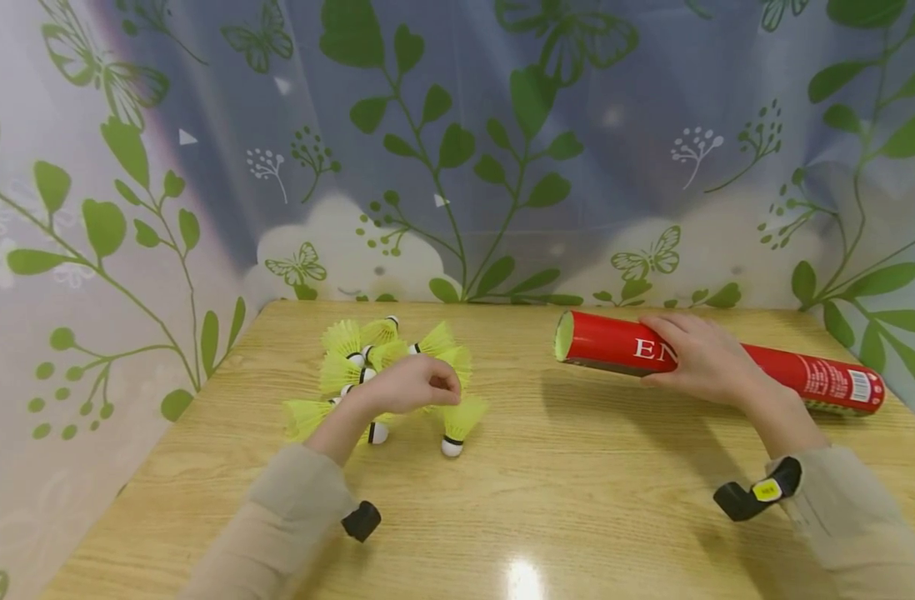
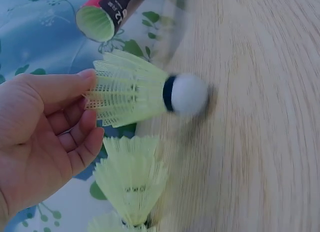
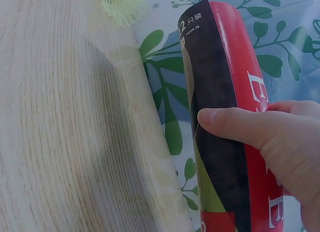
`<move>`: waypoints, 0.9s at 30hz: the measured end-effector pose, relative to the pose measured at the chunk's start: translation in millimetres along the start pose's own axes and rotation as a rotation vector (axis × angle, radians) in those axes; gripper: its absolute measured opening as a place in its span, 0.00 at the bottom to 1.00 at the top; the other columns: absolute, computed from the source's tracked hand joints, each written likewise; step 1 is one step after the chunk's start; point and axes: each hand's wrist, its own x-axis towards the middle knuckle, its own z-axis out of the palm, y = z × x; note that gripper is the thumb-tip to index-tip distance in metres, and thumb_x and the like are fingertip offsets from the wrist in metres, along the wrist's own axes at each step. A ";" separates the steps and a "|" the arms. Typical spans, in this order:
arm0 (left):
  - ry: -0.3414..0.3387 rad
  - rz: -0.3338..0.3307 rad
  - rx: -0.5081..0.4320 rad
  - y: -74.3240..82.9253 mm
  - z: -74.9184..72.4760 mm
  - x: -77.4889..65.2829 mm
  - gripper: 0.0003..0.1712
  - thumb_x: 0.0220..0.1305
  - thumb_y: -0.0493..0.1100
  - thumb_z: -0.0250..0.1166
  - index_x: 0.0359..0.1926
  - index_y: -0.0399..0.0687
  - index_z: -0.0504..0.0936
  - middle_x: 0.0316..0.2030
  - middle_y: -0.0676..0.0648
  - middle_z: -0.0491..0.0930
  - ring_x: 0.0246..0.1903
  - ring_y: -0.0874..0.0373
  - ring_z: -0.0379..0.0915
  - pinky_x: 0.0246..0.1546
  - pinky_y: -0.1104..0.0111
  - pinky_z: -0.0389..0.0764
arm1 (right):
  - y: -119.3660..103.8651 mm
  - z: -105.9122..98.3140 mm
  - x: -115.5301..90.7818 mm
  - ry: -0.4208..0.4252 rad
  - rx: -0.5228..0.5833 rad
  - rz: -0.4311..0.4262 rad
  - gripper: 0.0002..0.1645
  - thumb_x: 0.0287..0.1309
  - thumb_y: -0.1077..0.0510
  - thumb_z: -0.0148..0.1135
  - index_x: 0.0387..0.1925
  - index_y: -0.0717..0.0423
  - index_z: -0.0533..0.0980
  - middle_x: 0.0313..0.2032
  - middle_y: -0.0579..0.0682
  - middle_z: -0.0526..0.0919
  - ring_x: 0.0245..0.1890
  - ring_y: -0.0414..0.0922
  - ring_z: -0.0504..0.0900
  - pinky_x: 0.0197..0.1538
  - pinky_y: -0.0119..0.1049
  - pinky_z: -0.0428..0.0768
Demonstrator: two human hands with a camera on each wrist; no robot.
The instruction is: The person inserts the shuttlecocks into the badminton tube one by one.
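Pinching shuttlecock (image 2: 132, 91), my left hand (image 1: 407, 386); right hand (image 1: 703, 360) grips shuttlecock tube (image 1: 603, 340). Tabletop (image 1: 502, 508) room 6 o'clock, back edge (image 1: 502, 307) 12, heaped shuttlecocks (image 1: 342, 340) 10.

Shuttlecocks (image 1: 341, 373) on a probably wooden table (image 1: 577, 508)

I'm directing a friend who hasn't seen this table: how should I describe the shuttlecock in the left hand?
On the wooden table, find the cluster of yellow shuttlecocks left of the red tube. At the cluster's near right edge is the shuttlecock, its white cork toward the viewer. Unlike its neighbours, it is pinched by the left hand at its skirt's open rim.
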 end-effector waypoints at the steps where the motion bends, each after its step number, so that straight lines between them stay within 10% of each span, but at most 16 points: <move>1: 0.003 0.002 -0.008 1.2 0.8 1.6 0.04 0.64 0.43 0.60 0.33 0.50 0.81 0.31 0.54 0.78 0.29 0.59 0.68 0.32 0.67 0.72 | 0.3 0.3 0.0 0.003 -0.003 -0.004 0.50 0.33 0.50 0.78 0.59 0.63 0.67 0.53 0.64 0.72 0.52 0.62 0.70 0.51 0.61 0.67; 10: 0.075 0.006 -0.115 9.4 12.7 19.5 0.05 0.65 0.42 0.59 0.36 0.47 0.80 0.33 0.45 0.78 0.28 0.58 0.67 0.29 0.68 0.70 | 0.6 0.0 -1.1 -0.011 0.001 0.013 0.50 0.34 0.50 0.78 0.60 0.62 0.66 0.54 0.64 0.71 0.52 0.62 0.69 0.52 0.62 0.66; 27: 0.468 -0.101 -0.263 21.6 18.4 50.3 0.10 0.66 0.47 0.58 0.40 0.48 0.80 0.36 0.46 0.79 0.32 0.56 0.70 0.31 0.66 0.72 | 0.7 1.7 -2.2 0.022 0.002 -0.017 0.49 0.33 0.50 0.78 0.59 0.62 0.67 0.53 0.63 0.72 0.52 0.61 0.69 0.51 0.61 0.67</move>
